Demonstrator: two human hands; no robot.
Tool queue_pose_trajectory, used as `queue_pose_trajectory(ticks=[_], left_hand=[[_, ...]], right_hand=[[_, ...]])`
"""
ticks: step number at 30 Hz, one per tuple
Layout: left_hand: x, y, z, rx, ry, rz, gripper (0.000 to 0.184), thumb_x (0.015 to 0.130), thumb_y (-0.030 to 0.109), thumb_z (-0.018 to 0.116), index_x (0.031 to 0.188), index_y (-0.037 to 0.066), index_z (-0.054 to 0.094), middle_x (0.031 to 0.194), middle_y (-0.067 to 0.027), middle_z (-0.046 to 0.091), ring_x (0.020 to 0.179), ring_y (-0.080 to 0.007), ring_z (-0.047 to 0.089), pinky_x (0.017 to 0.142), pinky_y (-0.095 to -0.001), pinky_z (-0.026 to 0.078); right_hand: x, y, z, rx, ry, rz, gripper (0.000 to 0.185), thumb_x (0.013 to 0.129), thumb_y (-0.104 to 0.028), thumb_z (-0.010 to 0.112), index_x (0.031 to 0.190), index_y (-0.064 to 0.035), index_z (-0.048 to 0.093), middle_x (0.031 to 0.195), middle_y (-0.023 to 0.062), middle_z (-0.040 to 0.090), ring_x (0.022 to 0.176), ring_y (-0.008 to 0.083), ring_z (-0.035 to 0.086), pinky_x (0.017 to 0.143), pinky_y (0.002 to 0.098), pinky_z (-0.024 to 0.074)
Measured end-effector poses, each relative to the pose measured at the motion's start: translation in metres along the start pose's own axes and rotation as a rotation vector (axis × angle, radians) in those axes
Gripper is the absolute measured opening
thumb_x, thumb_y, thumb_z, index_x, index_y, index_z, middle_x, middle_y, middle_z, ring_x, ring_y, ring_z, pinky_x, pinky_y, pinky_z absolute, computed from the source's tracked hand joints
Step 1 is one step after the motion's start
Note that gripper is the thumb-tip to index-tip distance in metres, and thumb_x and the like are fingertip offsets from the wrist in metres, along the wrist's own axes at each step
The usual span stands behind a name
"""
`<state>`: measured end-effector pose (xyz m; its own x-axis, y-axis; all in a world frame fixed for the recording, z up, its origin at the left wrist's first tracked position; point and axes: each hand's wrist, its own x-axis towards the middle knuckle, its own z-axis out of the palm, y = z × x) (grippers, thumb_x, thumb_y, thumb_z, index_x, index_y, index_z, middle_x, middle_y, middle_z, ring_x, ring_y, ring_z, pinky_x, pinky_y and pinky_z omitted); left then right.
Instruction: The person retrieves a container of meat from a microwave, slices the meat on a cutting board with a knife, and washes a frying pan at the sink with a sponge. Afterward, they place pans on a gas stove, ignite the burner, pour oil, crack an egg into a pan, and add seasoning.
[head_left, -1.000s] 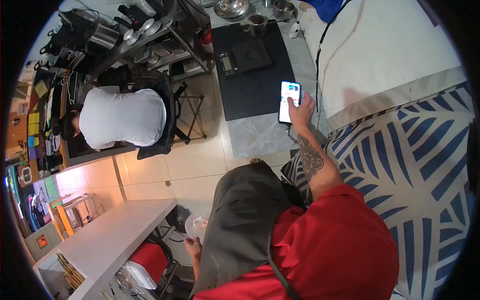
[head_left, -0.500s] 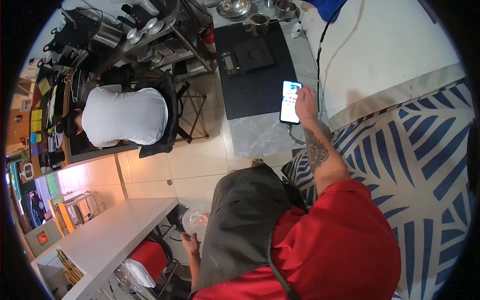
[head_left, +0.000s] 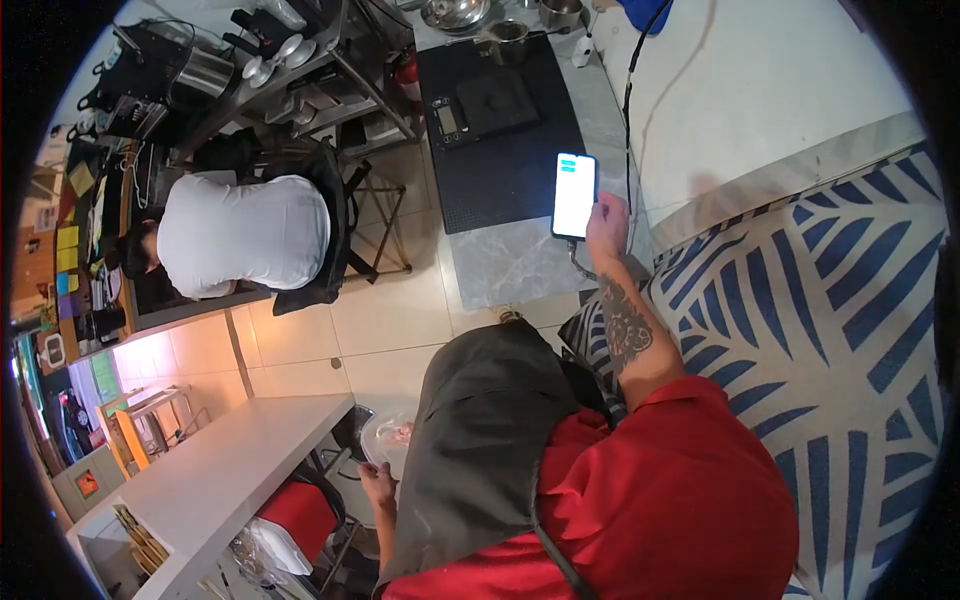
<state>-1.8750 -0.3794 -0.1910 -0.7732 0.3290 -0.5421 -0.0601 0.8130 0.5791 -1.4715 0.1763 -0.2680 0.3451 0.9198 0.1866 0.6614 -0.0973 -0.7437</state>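
My right hand (head_left: 607, 228) is beside the lower right edge of a lit smartphone (head_left: 573, 198), its fingers curled in. Mostly white, the screen has small blue patches near its top, and a cable (head_left: 580, 264) runs from its lower end. The phone lies across the edge of a black mat (head_left: 490, 180) on a grey marbled table (head_left: 515, 270). Low at my left side, my left hand (head_left: 378, 484) grips the rim of a translucent plastic bowl (head_left: 377, 430). Pinkish pieces (head_left: 402, 435) show inside; my dark apron (head_left: 480, 430) hides part of the bowl.
A digital scale (head_left: 480, 115) and a metal pot (head_left: 507, 45) stand on the mat. A person in a white shirt (head_left: 245, 232) sits bent over at the left. A white counter (head_left: 230, 450) is at lower left, a patterned cushioned surface (head_left: 800, 330) at my right.
My right hand has drawn down from the phone's screen to its lower edge. The screen has turned from coloured content to mostly white. My left hand stays on the bowl.
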Motion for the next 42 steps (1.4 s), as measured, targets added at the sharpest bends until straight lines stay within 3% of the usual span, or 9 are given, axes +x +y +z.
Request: queue_pose_trajectory(ticks=[7,13,16,25,28,31,37,40,42], left_hand=[[0.008,-0.003,0.001,0.115,-0.004,0.025,0.029,0.087,0.006,0.068,0.1,0.007,0.042,0.091,-0.0073,0.052,0.065,-0.017,0.055,0.048,-0.0334,0.052],[0.011,-0.009,0.003,0.048,-0.022,0.077,0.029,0.086,0.005,0.069,0.099,0.008,0.042,0.089,-0.0062,0.051,0.063,-0.0164,0.054,0.047,-0.0333,0.052],[0.009,-0.002,0.004,0.066,-0.027,0.08,0.029,0.086,0.006,0.069,0.097,0.007,0.043,0.085,-0.0059,0.05,0.061,-0.0158,0.053,0.046,-0.0324,0.05],[-0.001,0.019,0.012,0.137,-0.016,0.083,0.027,0.085,0.006,0.067,0.096,0.005,0.043,0.08,-0.0061,0.049,0.057,-0.0143,0.05,0.045,-0.032,0.047],[-0.002,0.021,0.014,0.128,-0.012,0.095,0.027,0.086,0.006,0.067,0.097,0.005,0.042,0.08,-0.006,0.049,0.056,-0.014,0.049,0.045,-0.0318,0.046],[-0.001,0.021,0.015,0.126,-0.027,0.102,0.027,0.086,0.006,0.067,0.097,0.006,0.042,0.08,-0.0058,0.049,0.056,-0.0139,0.049,0.045,-0.0318,0.047],[0.001,0.013,0.018,0.164,0.004,0.148,0.027,0.086,0.005,0.068,0.097,0.006,0.043,0.083,-0.0045,0.047,0.062,-0.0138,0.05,0.046,-0.0321,0.047],[0.009,-0.001,0.017,0.166,0.01,0.175,0.028,0.085,0.005,0.068,0.096,0.007,0.043,0.084,-0.0044,0.047,0.064,-0.0139,0.051,0.046,-0.032,0.048],[0.012,-0.007,0.018,0.172,0.015,0.195,0.028,0.085,0.005,0.068,0.097,0.007,0.043,0.084,-0.0048,0.047,0.064,-0.0143,0.051,0.046,-0.0319,0.049]], right_hand=[[0.004,0.022,0.003,0.148,-0.049,0.064,0.021,0.089,-0.011,0.066,0.107,-0.0003,0.069,0.098,0.0097,0.068,0.088,0.0176,0.064,0.082,0.0318,0.0508],[0.014,-0.003,-0.005,0.057,-0.119,0.213,0.03,0.09,-0.025,0.066,0.105,0.0016,0.068,0.094,0.0141,0.071,0.087,0.0244,0.068,0.081,0.0365,0.0521],[0.014,-0.016,-0.01,0.04,-0.1,0.247,0.037,0.087,-0.034,0.06,0.095,0.0012,0.071,0.093,0.0233,0.071,0.091,0.0383,0.069,0.082,0.0452,0.053],[0.019,-0.015,-0.007,-0.068,-0.109,0.196,0.038,0.086,-0.036,0.059,0.088,0.0006,0.07,0.087,0.0241,0.071,0.085,0.0421,0.069,0.078,0.0478,0.0538],[0.02,-0.022,-0.013,-0.103,-0.129,0.198,0.038,0.084,-0.037,0.062,0.086,-0.0004,0.071,0.086,0.0233,0.072,0.085,0.0409,0.07,0.077,0.0475,0.0541],[0.02,-0.024,-0.011,-0.141,-0.178,0.235,0.036,0.084,-0.034,0.071,0.096,-0.0007,0.069,0.09,0.0168,0.071,0.085,0.0317,0.069,0.077,0.0422,0.0534],[0.019,-0.032,-0.014,-0.224,-0.176,0.149,0.047,0.079,-0.042,0.08,0.098,-0.0024,0.065,0.086,0.011,0.068,0.08,0.0262,0.066,0.076,0.0388,0.0532],[0.018,-0.029,-0.018,-0.066,-0.239,0.212,0.044,0.08,-0.033,0.08,0.106,-0.0011,0.063,0.087,0.0108,0.066,0.079,0.0237,0.065,0.076,0.037,0.0527],[0.009,-0.012,-0.014,-0.015,-0.204,0.119,0.046,0.081,-0.026,0.078,0.115,-0.0002,0.059,0.093,0.0121,0.066,0.082,0.0228,0.065,0.077,0.036,0.0526]])
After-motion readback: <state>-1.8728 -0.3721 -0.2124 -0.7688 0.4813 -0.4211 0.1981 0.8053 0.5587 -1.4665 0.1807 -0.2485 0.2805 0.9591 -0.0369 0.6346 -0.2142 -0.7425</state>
